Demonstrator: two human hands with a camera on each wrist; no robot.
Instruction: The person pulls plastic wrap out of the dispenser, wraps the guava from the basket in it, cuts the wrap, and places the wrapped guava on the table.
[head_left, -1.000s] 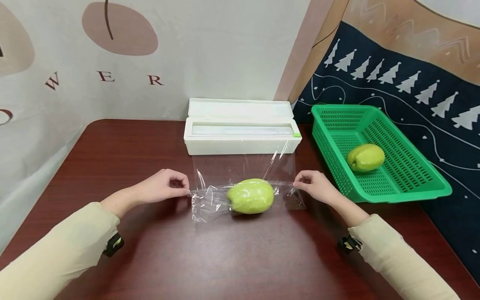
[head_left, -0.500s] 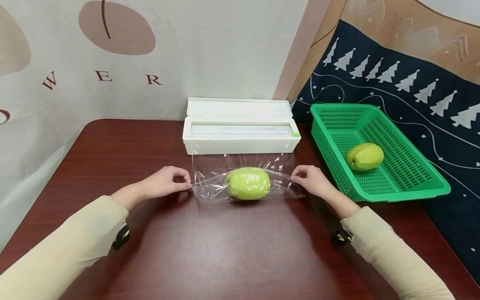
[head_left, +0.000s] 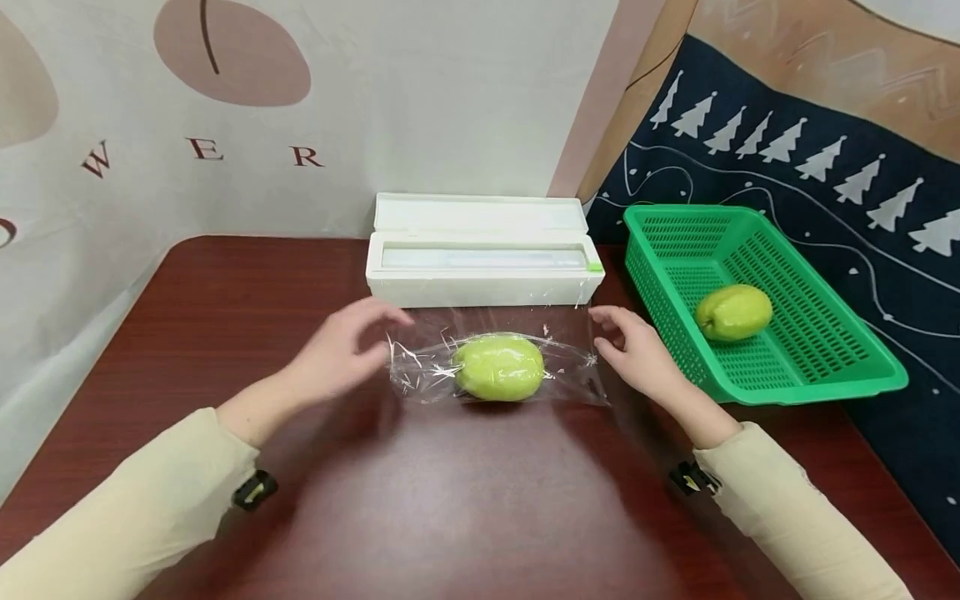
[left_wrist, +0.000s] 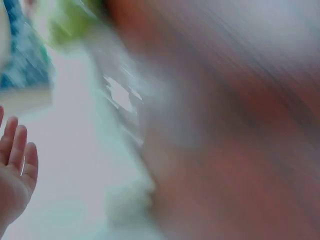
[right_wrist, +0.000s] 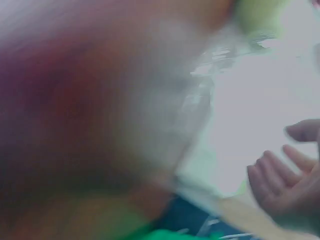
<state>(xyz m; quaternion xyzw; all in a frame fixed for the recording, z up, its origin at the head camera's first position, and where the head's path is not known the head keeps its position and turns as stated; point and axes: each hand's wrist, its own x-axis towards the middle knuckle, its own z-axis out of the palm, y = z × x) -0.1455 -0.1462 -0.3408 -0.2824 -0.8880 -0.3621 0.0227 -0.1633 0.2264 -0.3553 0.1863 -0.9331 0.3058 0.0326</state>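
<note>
The green fruit (head_left: 500, 367) rests on the table with clear film (head_left: 422, 379) over it; the film's side edges stick out left and right of the fruit, crinkled, and its sheet runs back toward the white box. The left hand (head_left: 348, 346) is left of the fruit, thumb and fingers spread apart beside the film's edge; the right hand (head_left: 633, 354) is right of the fruit, thumb and fingers parted too. Neither grips the fruit; whether a fingertip touches the film I cannot tell, as both wrist views are blurred.

Beyond the fruit, the white box (head_left: 483, 292) stands with its lid raised, near the table's far edge. Right of the fruit and past the right hand, the green basket (head_left: 813, 393) holds a second fruit (head_left: 733, 312), leaving a narrow gap for that hand. The table (head_left: 480, 500) has more room left of the fruit, out to its slanting edge, and on the fruit's near side, between the sleeves (head_left: 150, 500).
</note>
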